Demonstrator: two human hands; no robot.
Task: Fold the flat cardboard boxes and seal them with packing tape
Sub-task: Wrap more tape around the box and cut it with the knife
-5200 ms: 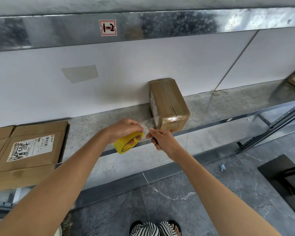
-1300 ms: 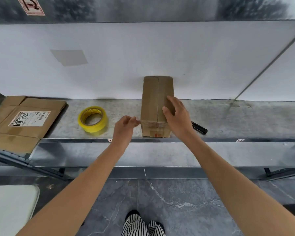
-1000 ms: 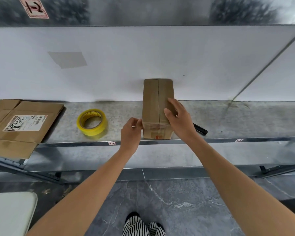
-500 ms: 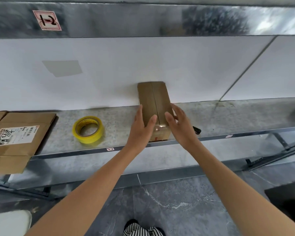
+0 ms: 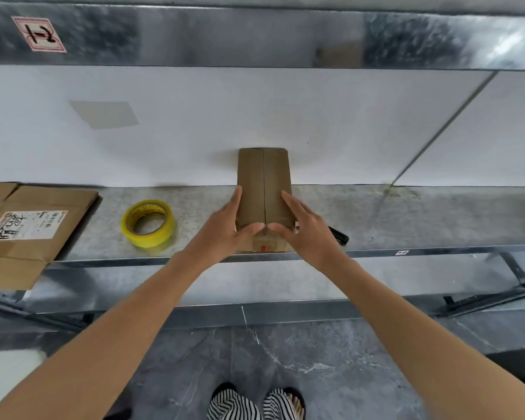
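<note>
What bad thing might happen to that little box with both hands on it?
The box stands right at the front edge of the shelf, so a pull from the left hand or right hand might drop it to the floor. The black tool lies close beside the right hand and may get knocked.

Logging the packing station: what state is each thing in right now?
Box: folded shut, standing on shelf, between both hands.
Left hand: pressing box's left side, fingers straight.
Right hand: pressing box's right side, fingers straight.
Tape roll: lying flat, untouched.
Flat cardboard: unfolded, lying flat.
</note>
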